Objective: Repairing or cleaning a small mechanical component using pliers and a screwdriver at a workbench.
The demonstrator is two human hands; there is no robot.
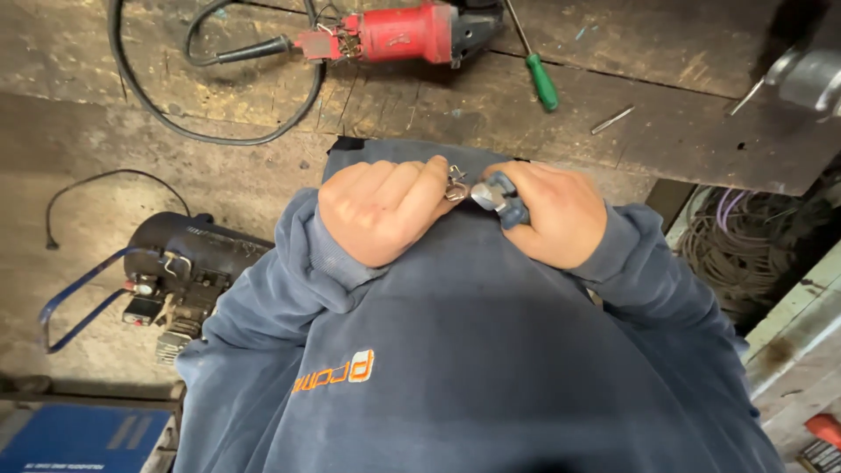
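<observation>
Both hands are held close against my blue sweatshirt (473,350), just below the edge of a worn wooden workbench (666,131). My left hand (381,210) pinches a small metal part (455,186) between thumb and fingers. My right hand (552,215) grips a pair of pliers (499,197) with blue-grey handles. The pliers' jaws meet the small metal part between the two hands. What the part is cannot be made out.
On the bench lie a red angle grinder (399,33) with a black cable (166,96), a green-handled screwdriver (539,74) and a small metal rod (611,119). A black machine with a blue strap (180,263) sits on the floor at left. Coiled wire (745,254) lies at right.
</observation>
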